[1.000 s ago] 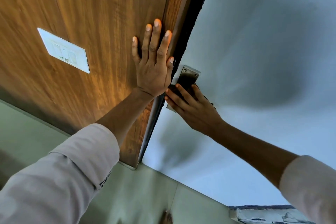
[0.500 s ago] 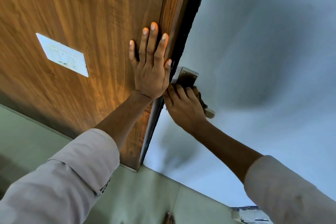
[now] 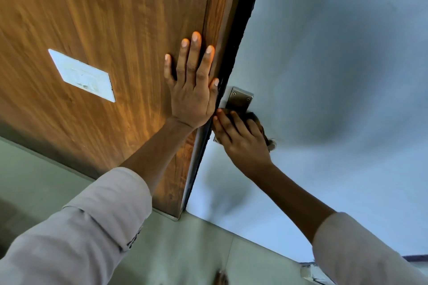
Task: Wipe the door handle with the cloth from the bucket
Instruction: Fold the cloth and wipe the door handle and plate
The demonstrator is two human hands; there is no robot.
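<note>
At the far left a pale sleeve [image 3: 76, 236] comes up from the bottom corner, cuff turned back, with a bare forearm reaching on toward the middle. Above it spreads a brown wooden panel [image 3: 104, 18], its grain running lengthwise and a warm patch of light low on it. A white switch plate [image 3: 82, 75] sits flat on the wood, well to the left of the fingers. Below the panel's lower edge lies a pale green tiled surface [image 3: 46, 183].

The left hand [image 3: 191, 92] lies flat on the wood, palm down, fingers spread and straight, holding nothing. Its little-finger side rests right beside the dark edge strip [image 3: 234, 58] that runs along the panel's right border.

Just past that strip stands the grey door [image 3: 335, 76], with soft shadows across it. On it, close to the edge, is the metal handle plate [image 3: 239, 99], two screws showing at its top corners. The door handle itself is hidden beneath the right hand [image 3: 240, 141], which sits on the lower part of the plate with its fingers curved over a dark brown cloth [image 3: 257, 120]. The cloth pokes out on the hand's far side, and a frayed bit shows near the knuckles. The two hands are almost touching across the edge strip.

The right forearm runs down to a second pale sleeve [image 3: 361, 254] in the bottom right corner.
</note>
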